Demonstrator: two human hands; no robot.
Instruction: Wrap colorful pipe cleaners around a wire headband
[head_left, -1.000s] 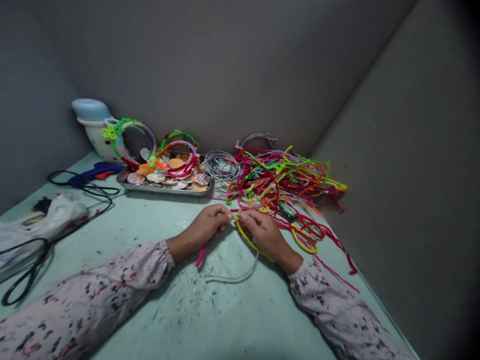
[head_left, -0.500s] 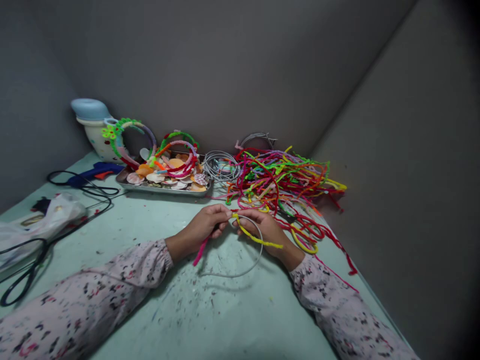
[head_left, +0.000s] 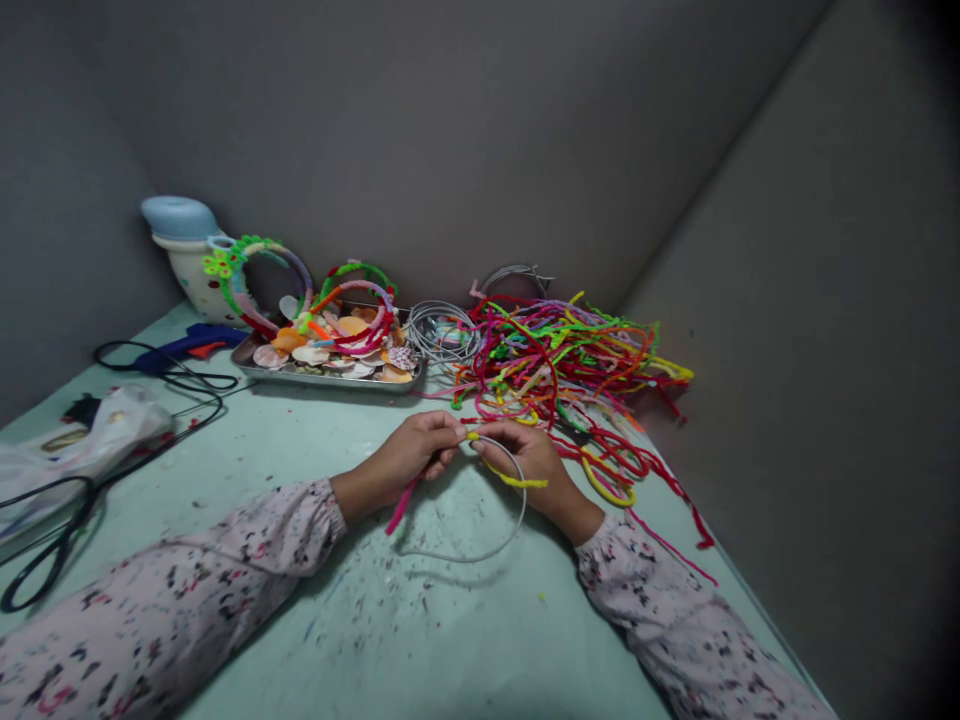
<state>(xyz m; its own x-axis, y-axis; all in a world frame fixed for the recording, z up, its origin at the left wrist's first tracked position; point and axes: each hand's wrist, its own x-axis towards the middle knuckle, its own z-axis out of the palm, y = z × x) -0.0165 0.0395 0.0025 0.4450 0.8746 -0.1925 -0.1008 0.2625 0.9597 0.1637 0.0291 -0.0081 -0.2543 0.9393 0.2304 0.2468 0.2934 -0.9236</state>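
- My left hand (head_left: 418,448) is pinched closed: thumb and forefinger are together, clamped on the thin grey wire (head_left: 517,520) right beside its short yellow wrapping.
- My right hand (head_left: 529,460) has thumb and forefinger nearly together, just right of that wrapping; I cannot tell whether they press on the wire, on the yellow fuzzy strip (head_left: 531,484) or on both.
- The wire sits between my hands, above the middle of the pale green table (head_left: 360,640). It has no single straight axis: it leaves my fingers to the right, bows down past my right palm and sweeps back, its free end pointing left.
- The yellow strip's loose tail runs mostly left to right across my right palm, dipping a little, with its tip pointing right.
- A pink fuzzy strip (head_left: 400,510) hangs beneath my left fingers, its long axis slanting down and leftward, tip towards me.
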